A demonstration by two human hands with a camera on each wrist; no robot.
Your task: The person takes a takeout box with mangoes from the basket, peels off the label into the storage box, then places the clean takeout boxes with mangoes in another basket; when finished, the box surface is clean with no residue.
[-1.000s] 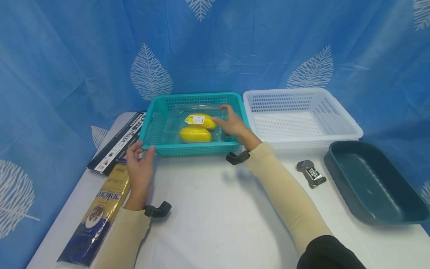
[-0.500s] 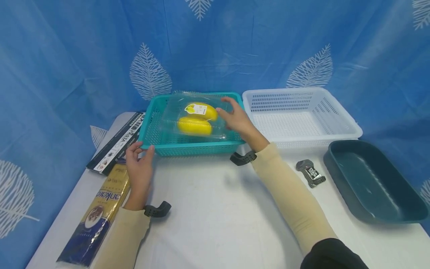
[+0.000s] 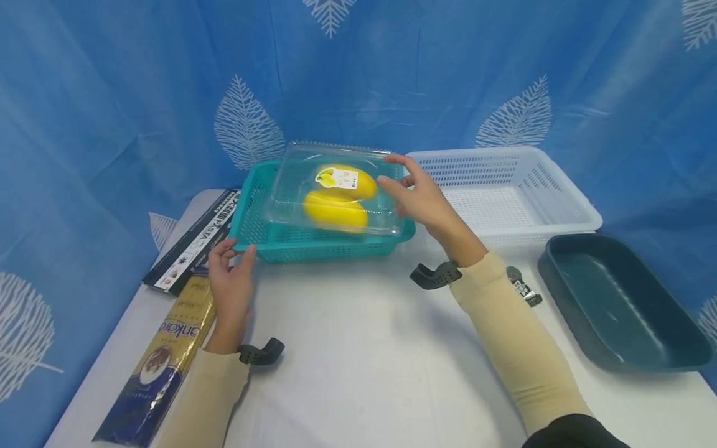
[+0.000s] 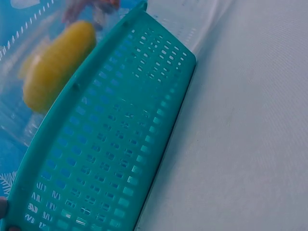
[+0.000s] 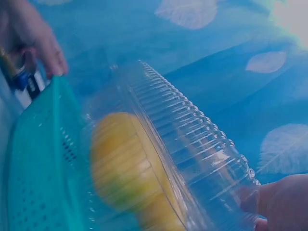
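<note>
Head view shows the right hand point(image 3: 421, 196) pinching the clear clamshell point(image 3: 290, 190) at its right end, long axis running leftward over the teal basket point(image 3: 327, 251) the left hand point(image 3: 231, 286) grips.

High head view, forward and down; close wrist views, teal basket point(image 4: 106, 127) in both.

Clock directions run from the middle of the head view. A white perforated basket point(image 3: 515, 208) stands just above 3 o'clock. Between 3 and 4 lie a small, partly hidden black packet point(image 3: 525, 290) and, farther out, a dark green tub point(image 3: 622, 305). A black-and-white pasta box point(image 3: 193, 242) sits near 9, a gold-and-blue packet point(image 3: 157, 364) at 8, all on the white-covered counter point(image 3: 336, 361). Toward 12 hangs a leaf-patterned blue curtain point(image 3: 370, 81).
</note>
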